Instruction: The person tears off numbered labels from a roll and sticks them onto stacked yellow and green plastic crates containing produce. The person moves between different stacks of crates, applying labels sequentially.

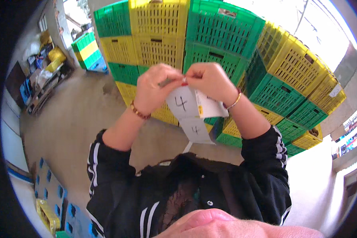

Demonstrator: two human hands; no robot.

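Observation:
My left hand (159,83) and my right hand (209,78) meet in front of the stacked crates, fingertips pinching the top end of a paper strip (193,125). The strip hangs down in sections, two of which bear a handwritten 4. A small white and red bit shows between the fingertips; what it is, I cannot tell. Beneath my right hand hangs a white printed sheet (212,107) with a yellow mark, partly covered by the hand. Behind my hands stand green plastic crates (223,32) and yellow plastic crates (157,19) with slotted sides.
More stacked crates (297,62) rise at the right, one with a paper label (335,90). A cluttered low table (44,80) stands at the far left, near a smaller green and yellow stack (87,50). Blue-grey plastic pallets (52,184) lie at the lower left.

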